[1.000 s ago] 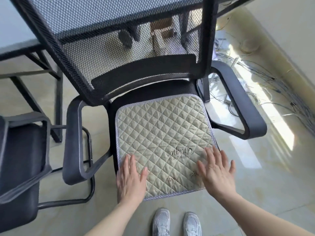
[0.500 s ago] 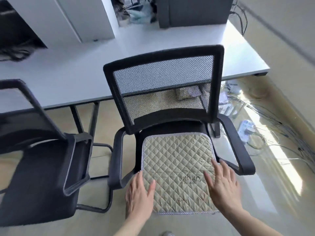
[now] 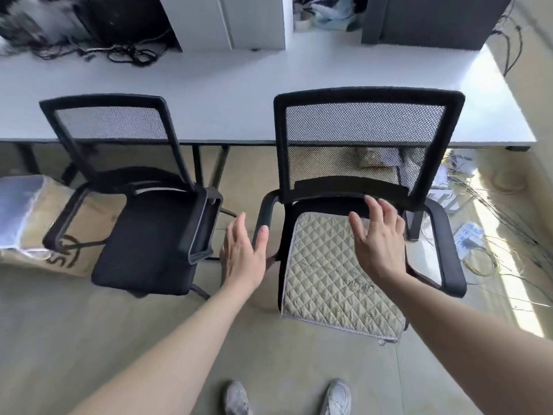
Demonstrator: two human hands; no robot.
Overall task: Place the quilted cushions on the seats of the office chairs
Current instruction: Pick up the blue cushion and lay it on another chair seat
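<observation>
Obscured and cropped items, head view

The right hand [image 3: 377,238] covers the far part of the quilted cushion [image 3: 326,283]; its stitched lettering is too small to read. The cardboard box [image 3: 57,223] at left is cut by the frame edge, its print half hidden behind the left chair [image 3: 143,211]. The shoes [image 3: 338,398] are cropped at the near edge. Far-left cables [image 3: 98,50] are blurred.
</observation>
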